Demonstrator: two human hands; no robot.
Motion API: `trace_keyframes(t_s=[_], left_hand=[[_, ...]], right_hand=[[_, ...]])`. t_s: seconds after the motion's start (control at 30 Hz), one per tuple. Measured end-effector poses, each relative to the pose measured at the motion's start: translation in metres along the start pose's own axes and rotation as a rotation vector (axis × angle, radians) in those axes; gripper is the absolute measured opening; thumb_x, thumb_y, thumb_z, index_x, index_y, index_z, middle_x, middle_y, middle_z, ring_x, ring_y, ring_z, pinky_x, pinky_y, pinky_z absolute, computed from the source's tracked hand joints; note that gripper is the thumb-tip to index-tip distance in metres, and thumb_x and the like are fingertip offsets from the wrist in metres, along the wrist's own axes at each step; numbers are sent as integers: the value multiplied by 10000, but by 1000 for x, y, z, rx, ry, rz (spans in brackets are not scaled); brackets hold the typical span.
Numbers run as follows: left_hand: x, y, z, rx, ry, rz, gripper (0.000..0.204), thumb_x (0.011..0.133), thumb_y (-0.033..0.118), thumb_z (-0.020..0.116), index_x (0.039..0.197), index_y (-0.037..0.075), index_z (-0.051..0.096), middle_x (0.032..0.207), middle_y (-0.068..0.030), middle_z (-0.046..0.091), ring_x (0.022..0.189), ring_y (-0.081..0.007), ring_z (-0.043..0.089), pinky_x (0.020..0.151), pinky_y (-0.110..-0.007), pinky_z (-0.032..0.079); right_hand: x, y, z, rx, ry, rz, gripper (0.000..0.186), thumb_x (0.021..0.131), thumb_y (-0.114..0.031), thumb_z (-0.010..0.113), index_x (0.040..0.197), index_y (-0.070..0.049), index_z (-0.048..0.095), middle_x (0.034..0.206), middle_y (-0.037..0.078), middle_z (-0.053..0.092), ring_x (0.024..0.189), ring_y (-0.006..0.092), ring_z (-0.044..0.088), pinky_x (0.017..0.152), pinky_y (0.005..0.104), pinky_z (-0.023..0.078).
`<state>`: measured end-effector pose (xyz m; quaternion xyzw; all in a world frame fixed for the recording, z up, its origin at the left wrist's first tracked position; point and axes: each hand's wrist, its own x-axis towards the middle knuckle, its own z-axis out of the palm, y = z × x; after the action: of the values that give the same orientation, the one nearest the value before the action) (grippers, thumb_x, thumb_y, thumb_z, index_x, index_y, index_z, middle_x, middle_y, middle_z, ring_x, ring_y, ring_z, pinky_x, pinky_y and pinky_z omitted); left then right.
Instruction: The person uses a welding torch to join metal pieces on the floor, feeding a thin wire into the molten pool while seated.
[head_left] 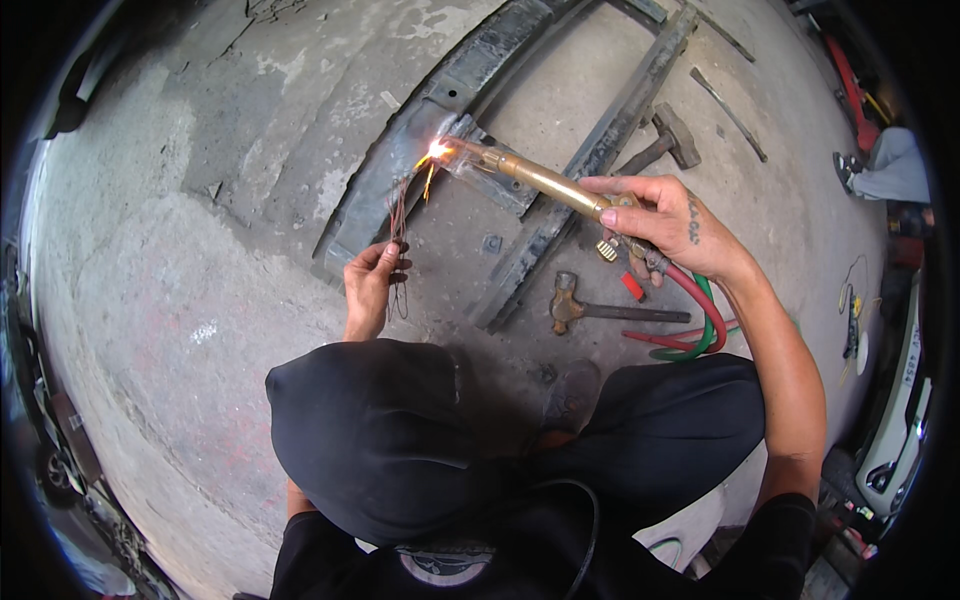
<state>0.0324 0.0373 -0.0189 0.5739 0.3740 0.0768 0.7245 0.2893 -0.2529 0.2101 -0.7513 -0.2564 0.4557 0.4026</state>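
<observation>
My right hand [670, 222] grips a brass gas torch [550, 184] by its valve end, the thumb and forefinger along its body. A red hose [700, 295] and a green hose [703, 330] run from that end. At the torch tip a bright flame with orange sparks [437, 152] plays on a grey metal frame [385, 185] lying on the floor. In my left hand [372, 285] a bunch of thin wires [398, 215] is pinched, their upper ends just below the flame. The fingers are closed round the wires.
Near the frame's long bar [590, 170] lie a sledgehammer [677, 138] and a ball-peen hammer [565, 302]. A thin metal bar [728, 113] rests farther right. Another person's leg [890, 168] shows at the right, above a white car's front [897, 430].
</observation>
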Motion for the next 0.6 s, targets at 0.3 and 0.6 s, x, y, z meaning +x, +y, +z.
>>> trace_keyframes(t_s=[0.3,0.6], left_hand=[[-1,1,1,8,4,1,310,1054,251,644,1185,-21,716,1117,-106,754,913,-186,717,774,-322,568],[0,0,1,3,0,0,306,1053,245,643,1189,-18,717,1117,-107,755,914,-185,717,775,-323,567]], right_hand=[[-2,-7,-3,1,-27,79,506,1013,-230,670,1447,17,582,842,-3,626,690,59,625,496,234,510],[-3,-6,-2,4,-20,62,535,1003,-250,672,1447,32,573,795,5,620,633,84,629,495,247,497]])
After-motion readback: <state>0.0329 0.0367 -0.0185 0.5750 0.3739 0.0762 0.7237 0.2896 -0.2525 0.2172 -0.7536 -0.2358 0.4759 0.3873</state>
